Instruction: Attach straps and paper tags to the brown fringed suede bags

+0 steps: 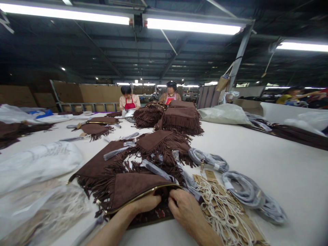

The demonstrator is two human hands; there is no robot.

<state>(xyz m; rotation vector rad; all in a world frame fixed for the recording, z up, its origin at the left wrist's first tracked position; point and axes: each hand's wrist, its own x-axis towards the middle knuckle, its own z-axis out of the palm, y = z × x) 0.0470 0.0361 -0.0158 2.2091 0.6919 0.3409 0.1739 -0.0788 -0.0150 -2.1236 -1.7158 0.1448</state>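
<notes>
A brown fringed bag (135,186) lies in front of me, its gold-toothed zipper undone and its mouth facing me. My left hand (147,202) reaches into the mouth from the left; its fingertips are hidden inside. At the right end of the mouth, my right hand (183,206) has its fingers curled on the bag's edge by the zipper. Patterned lining shows dimly between the two hands. Just beyond lie more brown fringed bags (102,162), with straps in clear wrapping (159,169) among the fringe.
To the right are brown tags with white strings (222,201) and coiled wrapped straps (252,193). Plastic bags (43,160) cover the left side of the white table (289,164). Stacked fringed bags (180,118) stand farther back. Two people in red aprons (129,105) are across the table.
</notes>
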